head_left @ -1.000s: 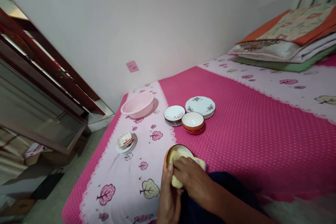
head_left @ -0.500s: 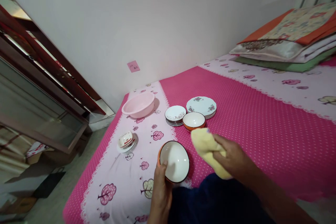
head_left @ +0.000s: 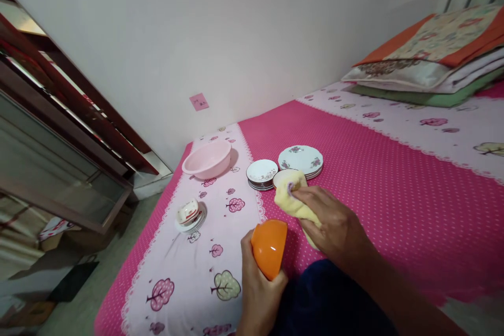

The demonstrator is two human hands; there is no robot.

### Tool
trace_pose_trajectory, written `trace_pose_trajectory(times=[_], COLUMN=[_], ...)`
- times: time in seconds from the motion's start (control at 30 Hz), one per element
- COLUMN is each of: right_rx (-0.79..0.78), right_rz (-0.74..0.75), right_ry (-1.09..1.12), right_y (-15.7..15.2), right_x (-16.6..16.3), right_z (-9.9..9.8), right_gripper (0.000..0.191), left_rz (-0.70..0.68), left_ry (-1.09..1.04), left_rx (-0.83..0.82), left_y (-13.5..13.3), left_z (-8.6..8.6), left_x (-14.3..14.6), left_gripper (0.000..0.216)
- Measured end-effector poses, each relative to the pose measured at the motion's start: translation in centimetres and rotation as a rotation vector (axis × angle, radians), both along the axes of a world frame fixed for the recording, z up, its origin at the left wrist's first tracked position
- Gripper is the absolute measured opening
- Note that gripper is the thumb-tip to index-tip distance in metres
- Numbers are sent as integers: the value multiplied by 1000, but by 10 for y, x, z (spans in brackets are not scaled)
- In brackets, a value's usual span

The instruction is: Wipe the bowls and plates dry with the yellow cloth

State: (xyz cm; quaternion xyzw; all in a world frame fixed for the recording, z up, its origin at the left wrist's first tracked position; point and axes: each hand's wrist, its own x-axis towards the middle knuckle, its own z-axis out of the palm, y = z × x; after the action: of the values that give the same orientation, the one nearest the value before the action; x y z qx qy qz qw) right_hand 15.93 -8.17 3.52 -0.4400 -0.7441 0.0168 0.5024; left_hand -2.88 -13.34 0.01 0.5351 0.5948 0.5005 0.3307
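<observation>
An orange bowl is tilted on its side with its outside showing, and my left hand grips it by the rim. My right hand is closed on a yellow cloth, held just above and to the right of the bowl, apart from it. Behind the cloth, a second bowl is mostly hidden. Beyond it are a stack of small white plates and a stack of larger flowered plates.
A pink basin stands near the wall. To the left, small square bowls rest on a stack of plates. Folded bedding and a pillow lie at the back right of the bed.
My left hand has turned the bowl from its white inside facing me to its orange outside. My right hand has moved the cloth left and up, covering much of the second bowl.
</observation>
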Motion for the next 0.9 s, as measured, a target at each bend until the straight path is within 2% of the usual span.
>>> trace_pose_trajectory(times=[0.1, 0.17, 0.27, 0.33, 0.47, 0.63, 0.77, 0.83, 0.9], right_rx=[-100, -213, -264, -232, -185, -345, -419, -481, -653], right_rz=[137, 279, 387, 428, 459, 547, 689, 746, 794], right_ry=[-115, -210, -278, -281, -314, -376, -187, -27, 201], right_y=[-13, -25, -39, -44, -35, -3, 22, 32, 40], right_x=[-16, -28, -37, -34, -28, -31, -30, -28, -25], right_z=[14, 17, 11, 5, -4, 4, 6, 0, -9], right_gripper=[58, 63, 62, 64, 74, 88, 86, 84, 78], left_rz=[13, -24, -99, -131, -184, -173, -79, -108, -153], left_ry=[-137, -183, -157, -144, -149, -42, 75, 27, -96], left_rx=[15, 18, -7, -37, -44, -56, -63, -53, -50], left_y=[1, 2, 1, 1, 9, 20, 15, 11, 6], left_z=[-5, -12, -22, -24, -11, 8, 10, 11, 12], left_x=[-1, -4, -10, -14, -16, -16, -25, -29, -31], left_gripper=[71, 60, 37, 32, 37, 46, 51, 57, 56])
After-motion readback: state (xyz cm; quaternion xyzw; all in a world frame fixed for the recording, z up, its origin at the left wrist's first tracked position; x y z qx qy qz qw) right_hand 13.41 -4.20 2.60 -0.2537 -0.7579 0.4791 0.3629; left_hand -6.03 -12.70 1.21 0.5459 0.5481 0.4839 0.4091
